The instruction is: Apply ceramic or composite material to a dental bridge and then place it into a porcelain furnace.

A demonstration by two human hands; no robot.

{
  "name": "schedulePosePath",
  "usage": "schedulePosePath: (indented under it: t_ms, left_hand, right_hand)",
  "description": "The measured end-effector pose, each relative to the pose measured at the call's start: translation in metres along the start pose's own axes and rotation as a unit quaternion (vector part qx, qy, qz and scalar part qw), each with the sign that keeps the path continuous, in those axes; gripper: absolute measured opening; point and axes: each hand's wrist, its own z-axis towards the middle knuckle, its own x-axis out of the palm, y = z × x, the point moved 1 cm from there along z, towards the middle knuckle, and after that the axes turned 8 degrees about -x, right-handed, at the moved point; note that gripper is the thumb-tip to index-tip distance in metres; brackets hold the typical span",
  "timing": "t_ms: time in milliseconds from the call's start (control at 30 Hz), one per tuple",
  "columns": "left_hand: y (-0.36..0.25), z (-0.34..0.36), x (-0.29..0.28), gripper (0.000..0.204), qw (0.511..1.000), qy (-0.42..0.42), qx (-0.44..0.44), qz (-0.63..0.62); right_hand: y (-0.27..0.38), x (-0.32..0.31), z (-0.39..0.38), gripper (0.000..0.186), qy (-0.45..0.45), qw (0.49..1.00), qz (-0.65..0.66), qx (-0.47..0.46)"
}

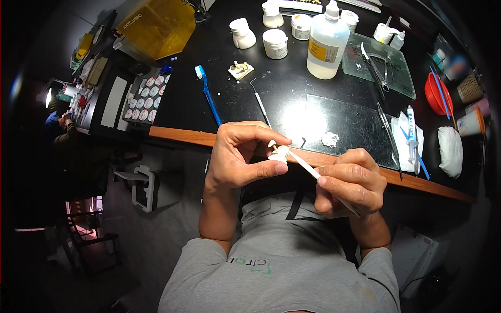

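Observation:
My left hand (240, 154) is closed round a small cream dental model piece (279, 155) with a pin on it, gripped between finger and thumb above the bench's front edge. My right hand (349, 185) pinches a slim white stick (305, 165), whose far end meets the piece. Beyond my hands on the dark bench (219, 107) lie a blue toothbrush (207, 96), a metal probe (261, 103), a crumpled white lump (329, 140) and another toothed model (240, 71).
Several white jars (275, 44), a large bottle (325, 55), tweezers (374, 68), a syringe (412, 141) and a red bowl (438, 94) stand or lie farther back and right. At left are a tray of round containers (146, 99), a yellow-covered box (162, 26) and another person (65, 125).

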Motion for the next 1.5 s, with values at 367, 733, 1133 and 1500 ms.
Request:
schedulePosePath:
  t_ms: [367,733,1133,1500]
  left_hand:
    - [0.0039,0.001,-0.0017,0.042,1.0,0.017,0.021,0.002]
    - [0.0057,0.0007,-0.0038,0.042,1.0,0.02,0.012,0.004]
    - [0.006,0.0033,-0.0031,0.039,0.998,0.038,0.058,-0.004]
    - [0.0036,0.0013,-0.0037,0.046,1.0,0.003,0.013,0.023]
  right_hand:
    - [-0.0006,0.0016,-0.0038,0.019,0.026,0.998,-0.012,-0.05]
    - [0.0,0.0011,-0.0042,0.018,0.035,0.998,-0.017,-0.051]
    - [-0.0005,0.0022,-0.0046,0.018,0.038,0.998,-0.012,-0.05]
    - [-0.0008,0.0018,-0.0049,0.021,0.041,0.998,-0.004,-0.047]
